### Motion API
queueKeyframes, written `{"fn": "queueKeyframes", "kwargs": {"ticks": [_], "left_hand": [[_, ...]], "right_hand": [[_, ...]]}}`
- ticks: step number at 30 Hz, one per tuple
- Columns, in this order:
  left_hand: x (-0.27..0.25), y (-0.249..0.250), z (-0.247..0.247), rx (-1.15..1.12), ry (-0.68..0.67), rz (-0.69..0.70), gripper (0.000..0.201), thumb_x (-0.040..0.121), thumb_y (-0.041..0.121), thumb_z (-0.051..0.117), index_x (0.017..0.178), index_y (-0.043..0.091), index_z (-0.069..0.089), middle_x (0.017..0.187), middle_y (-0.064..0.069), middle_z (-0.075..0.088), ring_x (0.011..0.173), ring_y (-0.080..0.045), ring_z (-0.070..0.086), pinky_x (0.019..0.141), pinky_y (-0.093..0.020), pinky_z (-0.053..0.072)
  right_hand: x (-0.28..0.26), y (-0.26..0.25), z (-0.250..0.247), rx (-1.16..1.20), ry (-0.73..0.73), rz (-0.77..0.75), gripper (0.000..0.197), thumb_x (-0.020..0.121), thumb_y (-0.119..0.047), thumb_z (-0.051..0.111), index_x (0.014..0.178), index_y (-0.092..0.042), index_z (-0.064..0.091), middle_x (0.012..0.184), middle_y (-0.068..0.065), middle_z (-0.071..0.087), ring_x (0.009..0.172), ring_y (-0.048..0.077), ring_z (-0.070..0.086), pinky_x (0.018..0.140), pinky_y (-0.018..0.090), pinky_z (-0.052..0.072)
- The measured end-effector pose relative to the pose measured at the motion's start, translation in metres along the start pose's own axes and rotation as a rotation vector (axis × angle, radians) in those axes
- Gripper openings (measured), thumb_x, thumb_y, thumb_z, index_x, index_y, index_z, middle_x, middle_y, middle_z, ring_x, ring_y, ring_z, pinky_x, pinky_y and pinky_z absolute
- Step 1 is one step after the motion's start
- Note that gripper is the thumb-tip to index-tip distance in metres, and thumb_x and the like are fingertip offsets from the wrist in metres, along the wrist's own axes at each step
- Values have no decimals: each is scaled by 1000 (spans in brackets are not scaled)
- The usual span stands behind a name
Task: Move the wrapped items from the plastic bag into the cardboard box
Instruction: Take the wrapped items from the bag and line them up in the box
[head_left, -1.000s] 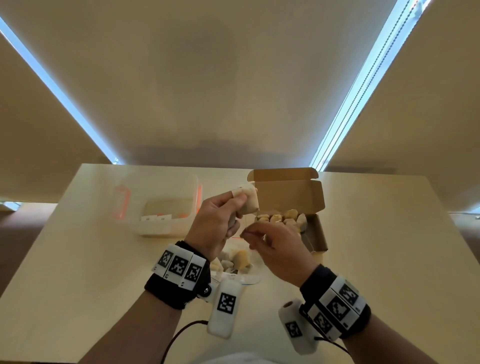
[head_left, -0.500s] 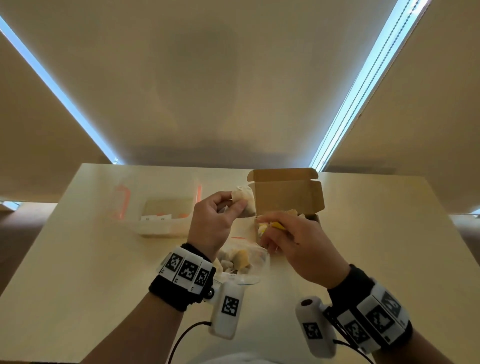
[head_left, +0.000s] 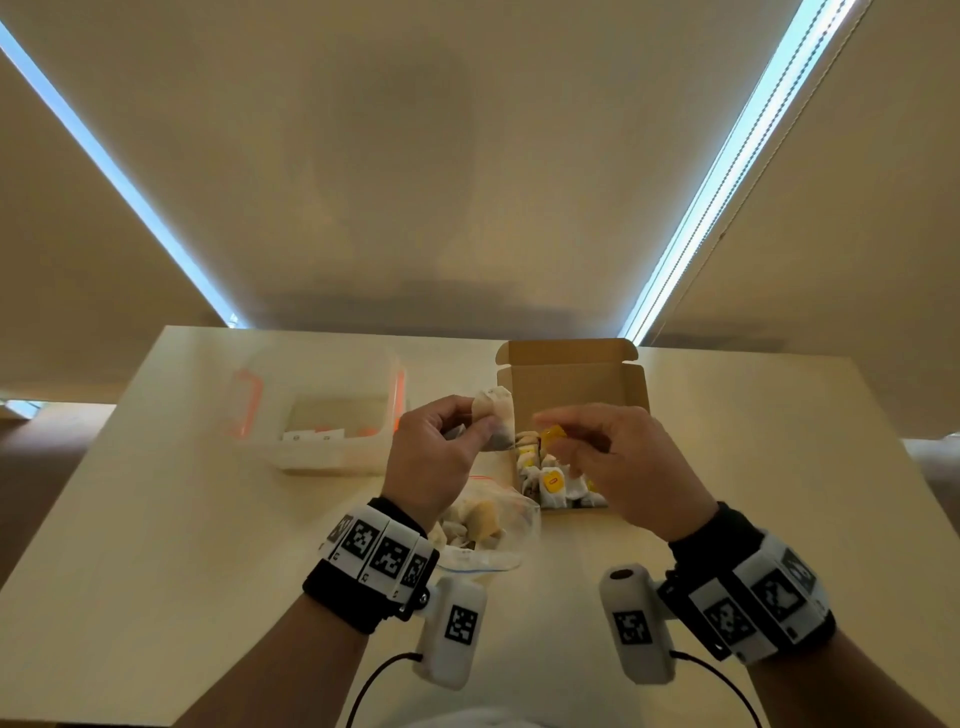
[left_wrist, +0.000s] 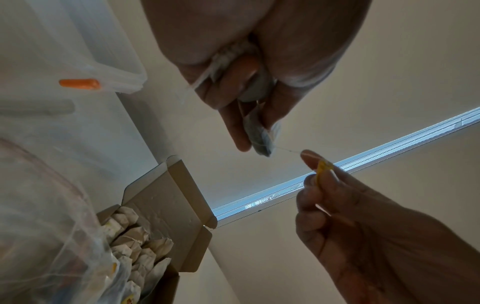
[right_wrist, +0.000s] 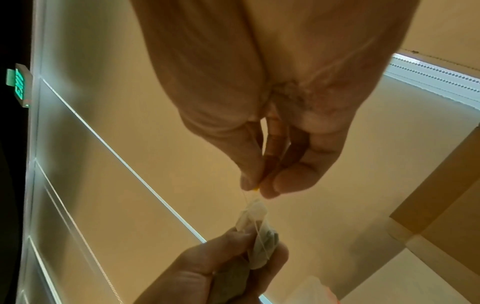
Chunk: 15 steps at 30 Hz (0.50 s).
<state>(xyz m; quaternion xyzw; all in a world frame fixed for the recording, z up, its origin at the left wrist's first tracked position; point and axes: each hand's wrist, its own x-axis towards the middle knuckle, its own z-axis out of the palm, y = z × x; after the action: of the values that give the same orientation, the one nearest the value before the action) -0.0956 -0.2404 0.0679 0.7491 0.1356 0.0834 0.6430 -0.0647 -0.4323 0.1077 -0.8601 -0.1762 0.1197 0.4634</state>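
above the cardboard box (head_left: 571, 382), left hand (head_left: 434, 465) grips a tea bag (head_left: 496, 418); right hand (head_left: 631, 467) pinches its tag (head_left: 551, 434).

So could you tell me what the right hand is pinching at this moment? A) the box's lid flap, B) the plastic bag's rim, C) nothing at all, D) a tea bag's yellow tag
D: the right hand pinches the yellow tag, whose thin string runs to the tea bag held by the left hand, up above the box.
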Motion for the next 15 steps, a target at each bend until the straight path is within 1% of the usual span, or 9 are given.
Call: {"fn": "queueKeyframes", "kwargs": {"ticks": [1, 3, 5, 7, 9, 10, 11, 13, 15], "left_hand": [[0, 0, 0, 1, -6, 2, 8, 84, 11, 74, 91, 14, 76, 84, 2, 75, 85, -16, 70, 82, -27, 56], [0, 0, 1, 19, -34, 3, 8, 85, 10, 73, 90, 15, 76, 82, 3, 75, 83, -14, 69, 79, -22, 54], [0, 0, 3, 43, -75, -6, 6, 85, 12, 73, 88, 16, 77, 81, 2, 75, 83, -16, 69, 80, -27, 55], [-1, 0, 4, 62, -120, -5, 6, 85, 16, 72, 88, 15, 77, 81, 0, 75, 84, -21, 70, 83, -35, 56], [-1, 1, 6, 57, -154, -2, 7, 86, 14, 70, 89, 14, 77, 81, 0, 75, 83, -20, 71, 83, -36, 57], [-2, 1, 7, 50, -168, -5, 9, 87, 10, 69, 88, 14, 76, 80, 1, 75, 80, -16, 70, 80, -32, 57], [-2, 1, 7, 34, -182, -13, 11, 88, 8, 67, 88, 15, 76, 77, 3, 73, 73, -10, 68, 73, -27, 56], [-3, 3, 8, -7, -202, -45, 14, 90, 4, 64, 88, 13, 75, 71, 6, 69, 56, 1, 57, 58, -14, 46], [-3, 3, 9, -38, -201, -74, 14, 91, 3, 63, 88, 11, 74, 67, 6, 66, 47, 3, 51, 51, -7, 38]], "right_hand": [[0, 1, 0, 18, 19, 8, 20, 87, -16, 73, 101, -29, 70, 84, -14, 68, 72, -1, 65, 70, 13, 51], [2, 1, 0, 45, 68, 8, 22, 80, -16, 80, 89, -27, 62, 77, -13, 67, 74, 1, 65, 72, 16, 54], [5, 1, 1, 49, 82, -11, 22, 78, -15, 82, 82, -24, 62, 75, -12, 68, 73, 4, 67, 74, 22, 57], [7, 0, 1, 61, 72, -26, 14, 80, -14, 80, 85, -21, 69, 77, -8, 72, 73, 7, 70, 77, 28, 59], [9, -1, 1, 63, 70, -32, 11, 84, -13, 76, 93, -19, 75, 82, -7, 75, 76, 7, 71, 78, 29, 60], [10, -1, 1, 48, 76, -38, 14, 86, -13, 74, 97, -20, 77, 86, -8, 76, 78, 5, 71, 79, 28, 60], [11, -1, 1, 29, 83, -49, 17, 87, -12, 72, 100, -22, 77, 90, -9, 76, 81, 3, 71, 80, 26, 60], [12, -1, 1, 10, 104, -68, 21, 87, -10, 71, 102, -24, 76, 93, -10, 75, 84, 1, 70, 79, 22, 58], [14, 1, 2, 18, 153, -74, 21, 84, -9, 74, 101, -22, 71, 91, -11, 74, 84, 0, 70, 77, 17, 57]]}}
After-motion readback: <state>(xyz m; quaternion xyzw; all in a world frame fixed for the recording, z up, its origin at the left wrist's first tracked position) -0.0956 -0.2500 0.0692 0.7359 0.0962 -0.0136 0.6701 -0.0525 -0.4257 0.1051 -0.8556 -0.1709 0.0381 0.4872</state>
